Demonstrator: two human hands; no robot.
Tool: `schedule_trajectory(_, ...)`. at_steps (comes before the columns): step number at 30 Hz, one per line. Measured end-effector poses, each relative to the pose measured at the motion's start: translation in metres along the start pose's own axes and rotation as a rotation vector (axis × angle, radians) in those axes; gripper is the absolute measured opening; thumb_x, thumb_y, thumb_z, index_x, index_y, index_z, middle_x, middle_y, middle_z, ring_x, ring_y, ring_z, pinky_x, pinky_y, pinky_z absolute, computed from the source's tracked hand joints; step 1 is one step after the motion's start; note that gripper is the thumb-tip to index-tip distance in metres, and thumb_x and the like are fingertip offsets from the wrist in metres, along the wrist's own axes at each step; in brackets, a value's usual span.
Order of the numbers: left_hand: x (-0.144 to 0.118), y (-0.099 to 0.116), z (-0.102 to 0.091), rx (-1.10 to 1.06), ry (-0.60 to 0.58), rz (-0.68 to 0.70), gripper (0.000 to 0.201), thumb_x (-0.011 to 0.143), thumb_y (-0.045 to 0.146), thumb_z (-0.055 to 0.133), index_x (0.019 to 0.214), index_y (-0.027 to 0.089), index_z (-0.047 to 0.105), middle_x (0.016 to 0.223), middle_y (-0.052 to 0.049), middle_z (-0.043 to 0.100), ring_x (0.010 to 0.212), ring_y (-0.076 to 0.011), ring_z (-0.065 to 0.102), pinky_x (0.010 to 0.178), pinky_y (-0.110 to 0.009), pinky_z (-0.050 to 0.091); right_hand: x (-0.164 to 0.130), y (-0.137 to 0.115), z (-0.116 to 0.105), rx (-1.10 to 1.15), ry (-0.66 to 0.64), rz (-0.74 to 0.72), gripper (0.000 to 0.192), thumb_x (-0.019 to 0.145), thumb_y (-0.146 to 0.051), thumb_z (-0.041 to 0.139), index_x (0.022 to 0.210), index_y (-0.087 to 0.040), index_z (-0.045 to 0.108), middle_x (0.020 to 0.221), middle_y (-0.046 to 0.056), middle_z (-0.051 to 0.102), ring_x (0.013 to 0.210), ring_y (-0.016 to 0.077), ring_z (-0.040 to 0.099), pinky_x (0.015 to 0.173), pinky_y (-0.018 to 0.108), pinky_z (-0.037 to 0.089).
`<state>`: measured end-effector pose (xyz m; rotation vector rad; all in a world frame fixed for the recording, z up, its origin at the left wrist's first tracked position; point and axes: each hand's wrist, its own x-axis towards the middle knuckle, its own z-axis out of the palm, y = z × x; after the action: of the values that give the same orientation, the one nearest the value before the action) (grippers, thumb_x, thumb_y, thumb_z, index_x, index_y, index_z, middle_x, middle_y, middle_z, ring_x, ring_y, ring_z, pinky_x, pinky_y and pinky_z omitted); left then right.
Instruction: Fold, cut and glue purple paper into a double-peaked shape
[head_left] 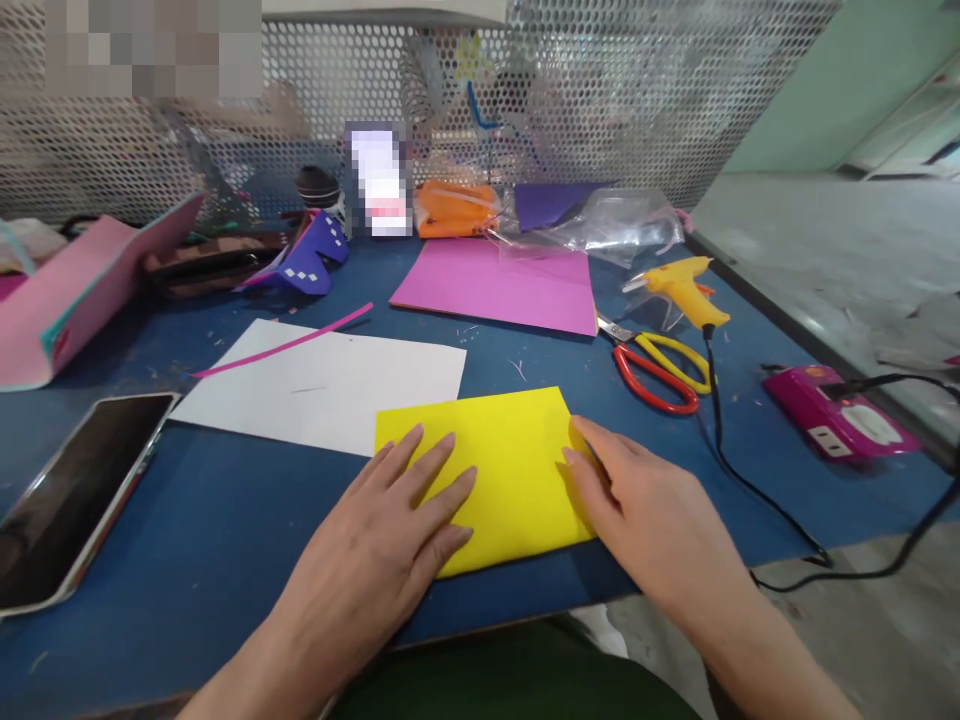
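Yellow sheet (506, 470), one, under left hand (390, 540) and right hand (645, 510), both grips flat, fingers apart

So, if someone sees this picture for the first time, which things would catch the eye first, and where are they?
First comes the bright yellow rectangular paper sheet at the near edge of the blue table, with the left hand pressed flat on it and the right hand touching its right edge. Next, the pink paper sheet lies further back, and the red-and-yellow-handled scissors lie beside the yellow glue gun on the right.
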<state>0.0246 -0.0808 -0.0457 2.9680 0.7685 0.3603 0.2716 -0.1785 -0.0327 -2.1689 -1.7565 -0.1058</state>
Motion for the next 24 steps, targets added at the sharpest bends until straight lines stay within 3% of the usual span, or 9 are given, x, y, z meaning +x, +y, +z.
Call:
schedule_trajectory(2, 0.001, 0.001, -0.002, 0.002, 0.001, -0.002, 0.04, 0.103, 0.042, 0.042, 0.136, 0.031, 0.062, 0.151, -0.006, 0.053, 0.142, -0.0352, 0.046, 0.106, -0.061, 0.049, -0.005, -0.002, -0.01, -0.112, 0.097, -0.002, 0.049, 0.104, -0.039, 0.037, 0.125, -0.006, 0.066, 0.095, 0.017, 0.076, 0.066, 0.0252, 0.072, 0.047, 0.033, 0.056)
schedule_trajectory(5, 0.003, 0.002, -0.005, -0.004, -0.002, 0.012, 0.041, 0.103, 0.042, 0.041, 0.132, 0.027, 0.066, 0.147, -0.009, 0.057, 0.138, -0.0366, 0.05, 0.104, -0.062, 0.051, -0.014, -0.012, -0.019, -0.116, 0.201, -0.178, 0.042, 0.102, -0.032, 0.043, 0.126, -0.006, 0.065, 0.109, 0.019, 0.075, 0.098, 0.0327, 0.072, 0.074, 0.045, 0.062)
schedule_trajectory(7, 0.003, 0.002, -0.006, -0.003, -0.001, 0.016, 0.041, 0.104, 0.041, 0.04, 0.132, 0.026, 0.067, 0.146, -0.01, 0.058, 0.137, -0.0363, 0.051, 0.104, -0.061, 0.051, -0.02, -0.022, -0.016, -0.004, 0.136, -0.405, 0.038, 0.102, -0.027, 0.046, 0.128, -0.008, 0.065, 0.126, 0.016, 0.071, 0.12, 0.0314, 0.064, 0.097, 0.049, 0.057)
schedule_trajectory(10, 0.003, 0.003, -0.005, 0.001, -0.006, 0.012, 0.042, 0.104, 0.041, 0.039, 0.135, 0.027, 0.064, 0.146, -0.009, 0.058, 0.138, -0.0343, 0.051, 0.105, -0.059, 0.051, -0.029, -0.034, -0.004, 0.089, -0.049, -0.635, 0.044, 0.103, -0.032, 0.044, 0.138, -0.008, 0.059, 0.144, 0.012, 0.061, 0.136, 0.0272, 0.054, 0.112, 0.044, 0.048)
schedule_trajectory(14, 0.002, 0.002, -0.003, -0.015, -0.019, 0.007, 0.042, 0.105, 0.041, 0.037, 0.137, 0.028, 0.061, 0.149, -0.008, 0.055, 0.141, -0.0321, 0.047, 0.109, -0.059, 0.047, -0.038, -0.038, 0.006, 0.062, -0.155, -0.668, 0.053, 0.104, -0.036, 0.043, 0.145, -0.003, 0.05, 0.152, 0.016, 0.05, 0.142, 0.0309, 0.046, 0.117, 0.046, 0.042)
schedule_trajectory(20, 0.0, -0.001, 0.001, -0.057, -0.051, 0.015, 0.047, 0.106, 0.041, 0.03, 0.141, 0.027, 0.058, 0.153, -0.009, 0.05, 0.144, -0.0346, 0.043, 0.111, -0.063, 0.044, -0.04, -0.04, 0.005, 0.037, -0.222, -0.657, 0.062, 0.102, -0.045, 0.046, 0.146, 0.0, 0.048, 0.152, 0.02, 0.047, 0.142, 0.0346, 0.045, 0.116, 0.049, 0.043)
schedule_trajectory(24, -0.001, 0.0, 0.003, -0.076, -0.052, -0.02, 0.048, 0.104, 0.046, 0.037, 0.142, 0.027, 0.057, 0.156, -0.009, 0.047, 0.147, -0.0359, 0.037, 0.113, -0.064, 0.042, -0.042, -0.041, 0.004, 0.029, -0.227, -0.645, 0.063, 0.102, -0.045, 0.046, 0.147, -0.001, 0.047, 0.154, 0.02, 0.045, 0.144, 0.0339, 0.043, 0.117, 0.049, 0.041)
